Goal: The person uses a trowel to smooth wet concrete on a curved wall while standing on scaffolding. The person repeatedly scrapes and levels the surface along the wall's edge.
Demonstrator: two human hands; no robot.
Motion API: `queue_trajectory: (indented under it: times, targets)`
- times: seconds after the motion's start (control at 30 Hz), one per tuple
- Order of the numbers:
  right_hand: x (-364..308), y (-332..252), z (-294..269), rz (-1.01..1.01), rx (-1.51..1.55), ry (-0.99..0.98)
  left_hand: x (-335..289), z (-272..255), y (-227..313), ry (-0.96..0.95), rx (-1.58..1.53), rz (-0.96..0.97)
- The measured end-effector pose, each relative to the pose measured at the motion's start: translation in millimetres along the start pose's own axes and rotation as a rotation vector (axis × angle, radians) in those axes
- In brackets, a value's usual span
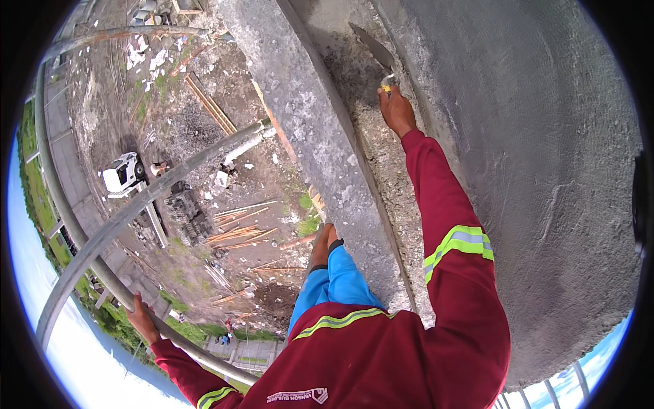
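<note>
My right hand (pixel 397 110) is closed around the yellow-marked handle of a pointed trowel (pixel 373 48). Its narrow metal blade points away over a rough recessed strip (pixel 381 163), between a raised concrete ledge (pixel 300 102) and a grey plastered wall (pixel 545 150). Far to the lower left, my left hand (pixel 142 319) grips a curved-looking metal scaffold pipe (pixel 109 281); part of its grip is hidden by the pipe. Both arms are in maroon sleeves with reflective bands.
Another pipe (pixel 136 204) crosses the left side. Far below lies the ground, with a white truck (pixel 122 174), stacked lumber (pixel 238 235), loose planks (pixel 210 105) and scattered debris. My feet (pixel 320 247) show beside the ledge's outer edge.
</note>
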State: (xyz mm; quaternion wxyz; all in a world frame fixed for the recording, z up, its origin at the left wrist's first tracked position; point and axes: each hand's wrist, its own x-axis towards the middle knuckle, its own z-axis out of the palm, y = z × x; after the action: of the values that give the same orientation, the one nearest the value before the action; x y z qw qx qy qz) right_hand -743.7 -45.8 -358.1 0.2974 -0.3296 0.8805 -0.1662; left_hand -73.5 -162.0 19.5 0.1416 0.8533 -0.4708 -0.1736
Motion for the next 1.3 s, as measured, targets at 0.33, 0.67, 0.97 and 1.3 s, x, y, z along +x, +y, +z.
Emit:
queue_trajectory:
  times: [0.33,0.67,0.97,1.3]
  targets:
    - [-5,4,28,-0.211,-0.078,-0.333,3,0,-3,0.003,0.019,-0.023]
    - [29,-13,-26,-0.217,-0.271,-0.094,-3,0,2,0.012,0.016,-0.018]
    - [-45,-49,-40,-0.257,-0.603,-0.284,2,-2,-4,0.002,0.002,0.007]
    - [26,-41,-59,-0.282,-0.34,-0.074,4,-5,-7,0.002,0.005,-0.005]
